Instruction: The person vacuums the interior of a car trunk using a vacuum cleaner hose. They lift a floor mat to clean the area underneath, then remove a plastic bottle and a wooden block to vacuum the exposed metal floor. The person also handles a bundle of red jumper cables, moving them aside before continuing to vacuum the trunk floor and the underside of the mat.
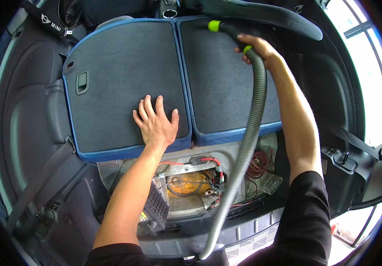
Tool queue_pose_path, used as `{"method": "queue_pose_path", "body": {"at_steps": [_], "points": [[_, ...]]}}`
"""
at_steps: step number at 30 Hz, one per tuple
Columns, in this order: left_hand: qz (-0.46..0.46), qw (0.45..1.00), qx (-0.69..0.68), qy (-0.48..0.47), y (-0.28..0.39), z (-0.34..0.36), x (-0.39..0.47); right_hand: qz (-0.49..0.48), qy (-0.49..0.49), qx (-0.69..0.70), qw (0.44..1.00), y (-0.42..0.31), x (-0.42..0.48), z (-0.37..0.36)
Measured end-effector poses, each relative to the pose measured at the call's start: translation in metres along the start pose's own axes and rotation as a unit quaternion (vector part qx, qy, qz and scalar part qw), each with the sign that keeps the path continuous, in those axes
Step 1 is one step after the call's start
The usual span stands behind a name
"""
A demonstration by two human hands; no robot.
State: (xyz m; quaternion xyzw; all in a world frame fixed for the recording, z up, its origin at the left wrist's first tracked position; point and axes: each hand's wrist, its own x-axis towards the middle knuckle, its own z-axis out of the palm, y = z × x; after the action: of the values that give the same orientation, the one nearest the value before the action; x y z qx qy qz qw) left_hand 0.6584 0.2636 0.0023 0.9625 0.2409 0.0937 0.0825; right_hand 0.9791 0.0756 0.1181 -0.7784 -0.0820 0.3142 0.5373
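Observation:
My right hand (259, 50) grips the black handle of a vacuum cleaner hose (257, 99), near its lime-green collar (247, 50). The nozzle end with a second green ring (214, 26) points left over the upper part of the right folded seatback (224, 83); its tip is blurred. From the handle the grey ribbed hose runs down between my arms to the bumper. My left hand (157, 124) rests palm down, fingers spread, on the dark carpeted left folded seatback (118, 66), which has blue edging and a release handle (82, 82).
Below the seatbacks lies an opened boot floor with red cables (259, 164), a clear plastic cup (272, 183), an orange-stained recess (186, 183) and a black ribbed case (156, 206). Seat belts (41, 179) hang at both sides. The boot sill (177, 246) crosses the near edge.

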Motion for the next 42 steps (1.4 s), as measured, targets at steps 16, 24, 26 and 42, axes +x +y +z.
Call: {"method": "queue_pose_path", "body": {"at_steps": [16, 24, 26, 42], "points": [[-0.004, 1.0, 0.005, -0.001, 0.001, -0.003, 0.0, -0.058, 0.11, -0.234, 0.964, -0.04, -0.011, 0.04], [0.002, 0.999, 0.004, 0.032, -0.004, 0.0, 0.002, -0.114, 0.057, -0.218, 0.968, -0.034, -0.006, 0.057], [0.006, 1.0, -0.007, 0.024, 0.001, 0.002, -0.001, -0.092, 0.081, -0.208, 0.97, -0.041, -0.003, 0.064], [-0.018, 1.0, 0.02, 0.007, -0.005, -0.001, -0.003, -0.041, -0.06, -0.315, 0.946, -0.022, -0.08, 0.001]]}}
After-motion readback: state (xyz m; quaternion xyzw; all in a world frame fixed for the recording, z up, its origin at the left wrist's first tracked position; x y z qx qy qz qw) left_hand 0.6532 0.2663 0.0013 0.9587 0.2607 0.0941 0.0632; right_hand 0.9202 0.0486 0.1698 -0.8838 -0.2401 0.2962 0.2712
